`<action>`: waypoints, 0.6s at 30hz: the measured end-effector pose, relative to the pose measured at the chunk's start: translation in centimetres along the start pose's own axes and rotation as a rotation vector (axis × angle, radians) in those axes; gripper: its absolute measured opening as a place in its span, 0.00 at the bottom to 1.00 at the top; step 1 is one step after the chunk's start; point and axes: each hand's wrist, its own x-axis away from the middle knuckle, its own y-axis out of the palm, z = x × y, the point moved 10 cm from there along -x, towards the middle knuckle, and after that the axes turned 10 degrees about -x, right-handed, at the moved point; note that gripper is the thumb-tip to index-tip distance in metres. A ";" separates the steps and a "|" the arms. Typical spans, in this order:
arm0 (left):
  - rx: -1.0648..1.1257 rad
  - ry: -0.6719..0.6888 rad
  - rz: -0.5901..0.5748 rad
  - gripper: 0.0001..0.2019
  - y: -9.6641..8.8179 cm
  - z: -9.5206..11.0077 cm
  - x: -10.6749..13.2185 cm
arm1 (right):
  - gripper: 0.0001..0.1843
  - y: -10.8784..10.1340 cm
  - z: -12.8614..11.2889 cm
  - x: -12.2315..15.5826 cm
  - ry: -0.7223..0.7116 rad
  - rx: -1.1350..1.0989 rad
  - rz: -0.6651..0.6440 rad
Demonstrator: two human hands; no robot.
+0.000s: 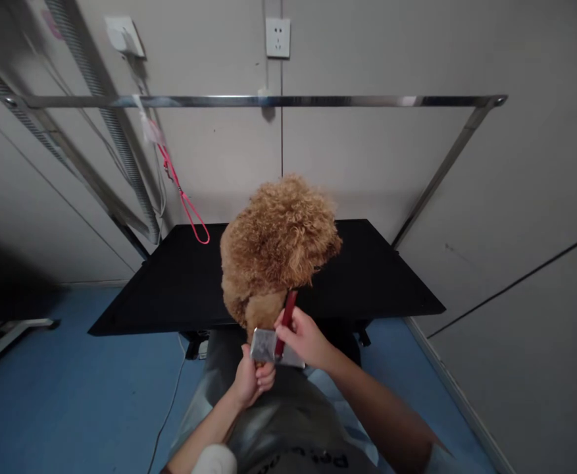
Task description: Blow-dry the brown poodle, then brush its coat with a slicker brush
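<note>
A curly brown dog point(281, 237) is on the black grooming table point(381, 283), its coat thick and fluffy. One of its legs reaches over the near edge toward me. My left hand point(253, 376) is closed around the lower end of that leg point(263, 309), and the paw is mostly hidden. My right hand point(305, 339) grips the dark red handle of a slicker brush point(264, 345). The brush's wide, pale metal head lies across the leg, just above my left fingers; its pin side faces away from view.
A metal frame point(318, 101) rises over the table, with a pink loop leash point(184, 194) hanging at its left. Grey ribbed hoses point(115, 131) run along the wall. A cable point(170, 405) lies on the blue floor point(110, 395). A wall closes off the right side.
</note>
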 end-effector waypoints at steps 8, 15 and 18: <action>0.024 -0.034 0.072 0.32 -1.0 -0.1 -0.3 | 0.04 0.6 0.0 0.9 -0.009 0.040 -0.071; -0.279 0.026 0.367 0.31 -3.9 0.0 -0.3 | 0.05 -0.6 0.4 -0.9 -0.050 0.076 0.007; -0.542 0.136 0.522 0.27 -5.3 0.5 0.2 | 0.06 -2.3 0.4 -1.5 -0.051 0.107 0.162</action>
